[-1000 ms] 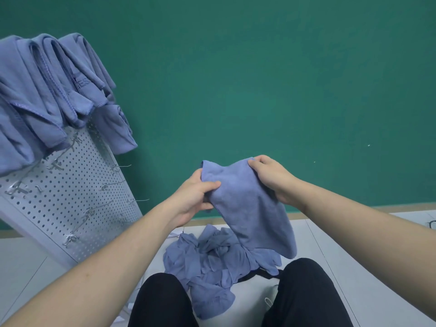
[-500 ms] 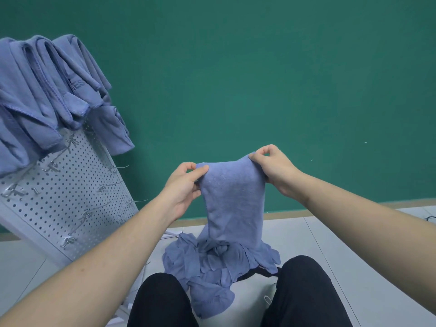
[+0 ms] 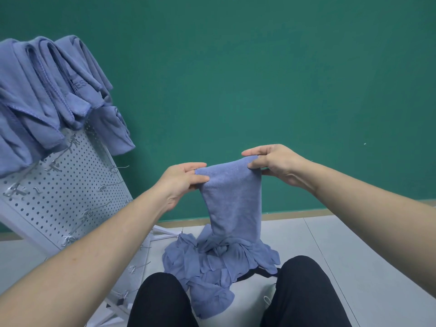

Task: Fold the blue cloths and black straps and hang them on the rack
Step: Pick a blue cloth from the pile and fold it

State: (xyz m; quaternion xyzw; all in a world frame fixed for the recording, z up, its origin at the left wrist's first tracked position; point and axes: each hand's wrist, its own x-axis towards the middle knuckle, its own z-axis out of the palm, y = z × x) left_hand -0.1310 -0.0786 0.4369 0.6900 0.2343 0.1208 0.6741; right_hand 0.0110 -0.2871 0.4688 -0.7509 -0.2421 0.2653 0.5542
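A folded blue cloth [image 3: 233, 201] hangs in front of me, held up by its top edge. My left hand [image 3: 181, 182] pinches its left corner and my right hand [image 3: 273, 164] pinches its right corner, a little higher. Below it, a heap of loose blue cloths [image 3: 212, 267] lies on a white surface between my knees. A black strap [image 3: 250, 274] peeks out from under the heap's right side. At the left stands the white pegboard rack [image 3: 66, 197] with metal hooks, and several folded blue cloths [image 3: 47, 95] hang over its top.
A green wall [image 3: 259, 79] fills the background, meeting a pale tiled floor [image 3: 354, 244] at a wooden skirting. My knees in black trousers [image 3: 304, 296] frame the heap at the bottom. The rack's white foot [image 3: 162, 234] reaches toward the heap.
Both hands have raised the cloth and pulled its top edge out flat between them. The cloth now hangs straight and narrow instead of bunched to the right.
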